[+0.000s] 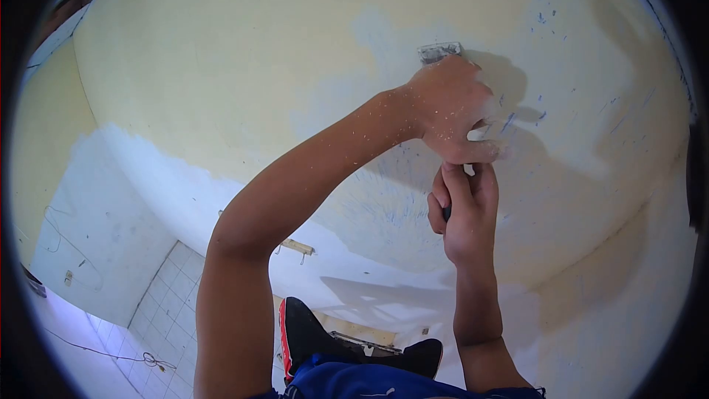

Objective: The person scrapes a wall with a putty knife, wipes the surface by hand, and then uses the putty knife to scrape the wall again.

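My left hand (452,109), speckled with pale dust, is closed around a flat scraper-like tool (439,51) against the wall (295,52). Only the tool's grey, smeared end shows above the knuckles. Just below, my right hand (471,207) is closed around a small dark object (447,211), mostly hidden by the fingers. The two hands meet or nearly meet at the fingertips. Around them the wall has cream paint, whitish patches and blue flecks.
A wooden rail with hooks (299,247) is on the lower wall. Dark shoes (303,336) rest on a support (362,341) far above the tiled floor (166,288). A loose cable (151,360) lies at lower left.
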Demonstrator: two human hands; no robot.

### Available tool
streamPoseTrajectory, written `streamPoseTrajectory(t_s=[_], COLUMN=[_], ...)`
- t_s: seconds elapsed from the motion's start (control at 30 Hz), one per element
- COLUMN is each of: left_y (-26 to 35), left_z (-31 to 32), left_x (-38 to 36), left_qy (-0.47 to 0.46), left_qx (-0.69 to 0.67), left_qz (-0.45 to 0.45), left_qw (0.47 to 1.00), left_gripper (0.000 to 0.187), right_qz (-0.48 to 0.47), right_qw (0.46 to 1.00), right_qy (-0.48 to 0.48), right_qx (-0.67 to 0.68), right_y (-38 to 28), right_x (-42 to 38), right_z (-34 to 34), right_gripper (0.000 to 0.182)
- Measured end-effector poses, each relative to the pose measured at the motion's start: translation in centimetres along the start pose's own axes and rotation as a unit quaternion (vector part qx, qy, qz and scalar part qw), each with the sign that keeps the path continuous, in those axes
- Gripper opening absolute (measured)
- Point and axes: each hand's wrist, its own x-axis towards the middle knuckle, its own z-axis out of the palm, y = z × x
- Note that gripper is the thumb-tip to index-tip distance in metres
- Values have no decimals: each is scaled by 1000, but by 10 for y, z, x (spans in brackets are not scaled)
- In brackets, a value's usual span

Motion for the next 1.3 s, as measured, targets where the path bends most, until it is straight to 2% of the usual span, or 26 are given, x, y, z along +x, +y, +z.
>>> streamPoseTrajectory(t_s=[0.1,0.2,0.3,0.47,0.6,0.67,0.77,0.97,1.07,1.17,1.3], left_y=[-8,-15,-15,-4,-13,-21,-22,-8,-13,-22,-17], left_z=[-2,-15,-21,-5,-6,-13,-19,-9,-9,-20,-24], left_x=[7,18,20,6,12,19,19,4,8,15,10], left_qy=[-4,34,27,34,5,105,84,21,45,80,52], left_qx=[-13,2,14,-15,-9,6,-1,-12,-13,3,0], left_qz=[8,17,-33,20,14,54,12,15,36,13,-21], left_qw=[1000,999,999,999,1000,993,996,1000,998,997,998], left_gripper=[52,54,57,58,58,60,61,57,58,54,54], right_qz=[-6,-13,8,-5,-3,8,3,-14,-19,-5,0], right_qw=[1000,1000,999,1000,999,999,999,999,999,999,999], right_qy=[-3,-3,-28,-23,-25,-17,-24,-38,-37,-31,-36], right_qx=[6,-6,-18,-9,-36,-31,-31,-26,-22,-28,-32], right_y=[-4,-22,-30,-13,-22,-33,-34,-16,-19,-34,-26], right_x=[8,20,21,2,10,22,23,8,13,26,22], right_z=[-3,3,2,2,-2,5,4,3,2,10,8], right_gripper=[17,16,12,15,15,14,12,11,12,13,15])
